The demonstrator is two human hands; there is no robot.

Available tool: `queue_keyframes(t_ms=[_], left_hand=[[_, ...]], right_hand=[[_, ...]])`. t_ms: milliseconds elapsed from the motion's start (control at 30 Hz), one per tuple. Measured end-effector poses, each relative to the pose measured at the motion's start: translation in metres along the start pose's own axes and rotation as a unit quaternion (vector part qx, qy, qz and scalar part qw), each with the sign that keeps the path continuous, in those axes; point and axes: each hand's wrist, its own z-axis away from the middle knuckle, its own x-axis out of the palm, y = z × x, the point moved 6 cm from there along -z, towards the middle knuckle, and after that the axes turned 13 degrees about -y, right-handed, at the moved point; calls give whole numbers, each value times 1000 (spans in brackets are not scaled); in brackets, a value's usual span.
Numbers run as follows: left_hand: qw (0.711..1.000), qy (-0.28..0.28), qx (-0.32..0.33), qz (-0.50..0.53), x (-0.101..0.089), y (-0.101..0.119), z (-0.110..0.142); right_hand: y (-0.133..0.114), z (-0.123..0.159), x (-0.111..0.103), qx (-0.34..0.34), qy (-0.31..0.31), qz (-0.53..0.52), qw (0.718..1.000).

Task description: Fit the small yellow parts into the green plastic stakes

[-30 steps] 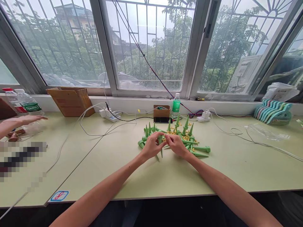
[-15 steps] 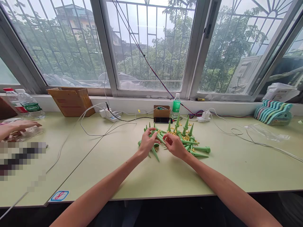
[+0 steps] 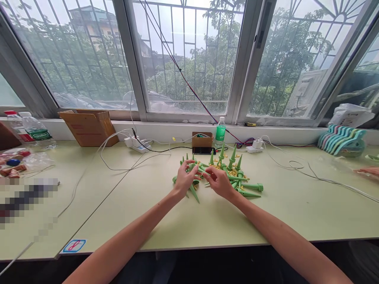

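A green plant watering spike (image 3: 202,169) lies between my hands over the middle of the table. My left hand (image 3: 185,178) is closed round its wider end, and the fingertips of my right hand (image 3: 219,182) pinch near its narrow end. Behind and beside my hands is a cluster of more green spikes (image 3: 232,158), some standing point up and others lying flat. Small yellow valve pieces (image 3: 233,172) are scattered among them. My fingers cover part of the held spike.
Behind the spikes are a phone (image 3: 203,150), a small cardboard box (image 3: 202,139) and a green-labelled bottle (image 3: 220,131). Cables (image 3: 115,169) cross the table at left. Teal hangers (image 3: 341,141) stand at right, where another person's hand (image 3: 368,170) reaches in.
The held spike has tipped flatter between my hands, which stay nearly in place. Another person's hand has left the left side, uncovering bagged items; a hand has appeared at the right edge.
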Motion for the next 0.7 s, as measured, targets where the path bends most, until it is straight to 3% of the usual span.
queue_keyframes(t_ms=[200, 700], left_hand=[[998, 23, 8, -51, -5, -1, -2], [979, 56, 73, -181, -14, 5, -1]], right_hand=[[-4, 3, -6, -19, 53, 12, 998], [-13, 5, -4, -52, 18, 15, 998]])
